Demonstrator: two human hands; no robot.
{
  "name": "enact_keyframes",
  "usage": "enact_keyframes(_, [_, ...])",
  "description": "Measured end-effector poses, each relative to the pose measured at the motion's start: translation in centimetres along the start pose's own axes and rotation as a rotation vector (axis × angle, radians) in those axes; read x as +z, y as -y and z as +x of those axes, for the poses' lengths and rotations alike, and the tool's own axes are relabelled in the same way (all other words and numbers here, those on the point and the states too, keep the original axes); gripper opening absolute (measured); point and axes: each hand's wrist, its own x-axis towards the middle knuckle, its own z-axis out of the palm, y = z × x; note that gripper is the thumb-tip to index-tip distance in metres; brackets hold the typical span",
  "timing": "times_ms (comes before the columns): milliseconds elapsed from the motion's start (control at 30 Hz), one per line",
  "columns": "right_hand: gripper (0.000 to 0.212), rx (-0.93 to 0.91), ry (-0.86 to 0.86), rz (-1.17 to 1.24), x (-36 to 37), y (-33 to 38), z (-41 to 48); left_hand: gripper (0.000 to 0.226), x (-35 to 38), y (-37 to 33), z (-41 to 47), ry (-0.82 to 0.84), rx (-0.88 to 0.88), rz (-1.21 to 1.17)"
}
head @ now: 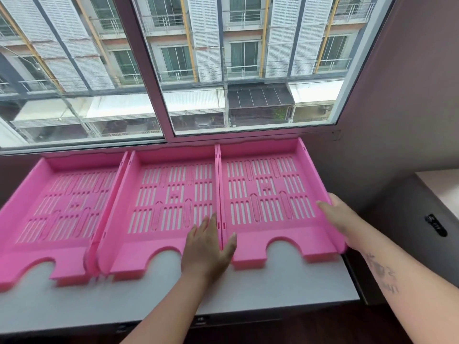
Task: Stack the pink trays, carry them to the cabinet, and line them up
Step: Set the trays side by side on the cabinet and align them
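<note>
Three pink slotted trays lie side by side on a grey-white cabinet top (285, 289) under a window. The left tray (49, 207) and middle tray (161, 194) touch each other. The right tray (268, 192) abuts the middle one. My left hand (206, 247) rests over the seam between the middle and right trays, thumb on the right tray's left wall, fingers spread on the middle tray. My right hand (340, 217) grips the right tray's right wall, thumb inside the tray.
A large sliding window (159, 83) stands directly behind the trays. A brownish wall (397, 95) closes the right side. Lower right sits another dark cabinet with a black handle (436, 225). The cabinet's front edge runs below the trays.
</note>
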Motion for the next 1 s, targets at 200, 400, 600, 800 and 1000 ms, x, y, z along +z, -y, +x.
enact_keyframes(200, [0.032, 0.050, -0.035, 0.120, -0.2, -2.0, -1.4, 0.089, -0.4, 0.4, -1.8, -0.038, 0.082, 0.089])
enact_keyframes(400, [0.024, 0.040, -0.078, 0.094, 1.0, -2.4, -2.0, 0.078, -0.4, 0.6, -1.8, -0.061, 0.060, 0.168])
enact_keyframes(600, [0.029, 0.022, -0.139, -0.051, 1.0, -1.8, -1.8, 0.081, -0.4, 0.5, -1.7, -0.045, 0.060, 0.163])
enact_keyframes(800, [0.039, -0.211, -0.422, -0.406, 2.8, 1.5, -3.0, 0.092, -2.5, 2.2, -1.1, -0.023, 0.157, 0.114])
enact_keyframes(1000, [0.046, -0.573, -0.309, -0.569, 13.4, 7.6, -6.4, 0.071, -8.6, 8.8, 0.0, -0.265, 0.065, 0.167])
